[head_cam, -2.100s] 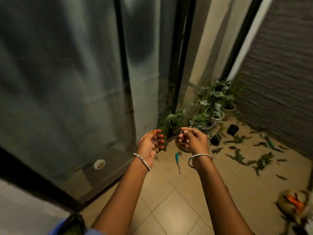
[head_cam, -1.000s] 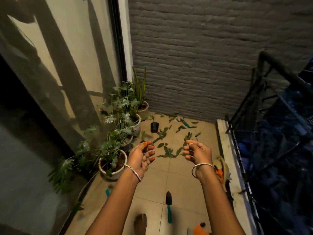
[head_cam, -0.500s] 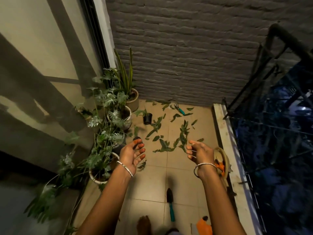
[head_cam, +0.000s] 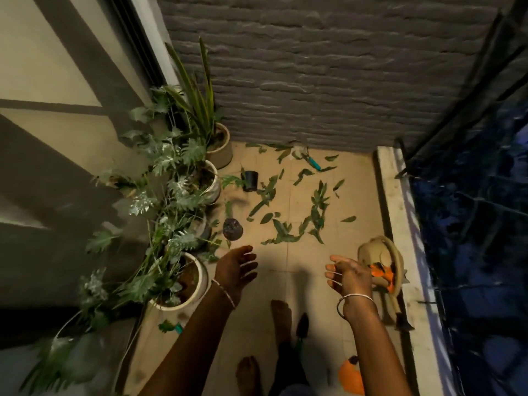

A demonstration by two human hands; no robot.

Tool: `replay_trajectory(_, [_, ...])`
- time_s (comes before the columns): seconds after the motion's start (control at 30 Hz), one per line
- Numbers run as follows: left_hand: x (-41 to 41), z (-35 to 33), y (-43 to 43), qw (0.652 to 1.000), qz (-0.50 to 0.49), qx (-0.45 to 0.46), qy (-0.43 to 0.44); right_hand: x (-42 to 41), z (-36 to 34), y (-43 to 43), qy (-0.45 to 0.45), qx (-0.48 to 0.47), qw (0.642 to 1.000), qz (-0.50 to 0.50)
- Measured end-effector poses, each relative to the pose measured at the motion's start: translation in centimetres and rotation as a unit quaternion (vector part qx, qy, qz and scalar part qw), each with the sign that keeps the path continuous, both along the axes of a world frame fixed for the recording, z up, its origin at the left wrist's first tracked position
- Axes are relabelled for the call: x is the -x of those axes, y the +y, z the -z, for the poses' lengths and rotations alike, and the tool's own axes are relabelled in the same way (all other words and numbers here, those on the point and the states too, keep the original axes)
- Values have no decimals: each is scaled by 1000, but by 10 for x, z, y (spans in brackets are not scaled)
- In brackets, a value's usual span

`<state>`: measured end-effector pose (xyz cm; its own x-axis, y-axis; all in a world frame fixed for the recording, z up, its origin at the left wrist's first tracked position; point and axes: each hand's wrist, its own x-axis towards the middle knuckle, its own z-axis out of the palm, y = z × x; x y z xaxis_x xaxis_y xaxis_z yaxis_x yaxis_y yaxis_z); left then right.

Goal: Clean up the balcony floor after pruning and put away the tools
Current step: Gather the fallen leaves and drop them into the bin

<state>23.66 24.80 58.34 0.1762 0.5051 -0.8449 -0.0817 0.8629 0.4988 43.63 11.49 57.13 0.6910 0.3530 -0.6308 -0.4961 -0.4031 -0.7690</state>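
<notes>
**Assessing Clean-Up Progress: Balcony Floor**

Status: early stage, as judged from the layout.

- Cut leaves (head_cam: 317,215) lie scattered across the tiled floor (head_cam: 357,190), well ahead of both hands. None appear gathered.
- Tools still out: a trowel (head_cam: 303,324) beside the bare foot, a teal-handled tool (head_cam: 315,164) among the leaves near the brick wall (head_cam: 314,81), and a teal handle (head_cam: 178,328) by the white pot (head_cam: 204,278).
- A woven bag (head_cam: 374,250) stands just beside the ledge (head_cam: 397,212).
- Left hand (head_cam: 237,270): fingers spread, relaxed, holding nothing.
- Right hand (head_cam: 350,277): fingers loosely extended, nothing visible in them.

Remaining: gather leaves, collect and store tools.
</notes>
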Motion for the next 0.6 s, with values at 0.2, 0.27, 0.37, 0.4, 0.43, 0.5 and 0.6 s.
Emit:
replay_trajectory(0.2, [-24,54,37,997,-30,22,69,-17,75,74,35,40,992,-110])
replay_trajectory(0.27, [-31,81,53,995,-50,28,82,-19,102,100,28,55,988,-142])
replay_trajectory(0.37, [-35,129,75,992,-76,39,98,-18,149,136,18,66,981,-182])
replay_trajectory(0.4, [-35,149,81,990,-85,45,100,-16,171,149,14,69,979,-193])
replay_trajectory(0.43, [-34,169,85,989,-91,49,104,-15,191,159,9,71,977,-202])
replay_trajectory(0.5, [-31,215,91,988,-106,55,100,-11,238,178,-3,79,972,-220])
replay_trajectory(0.6, [-26,280,96,989,-126,56,47,-5,307,203,-33,88,961,-260])
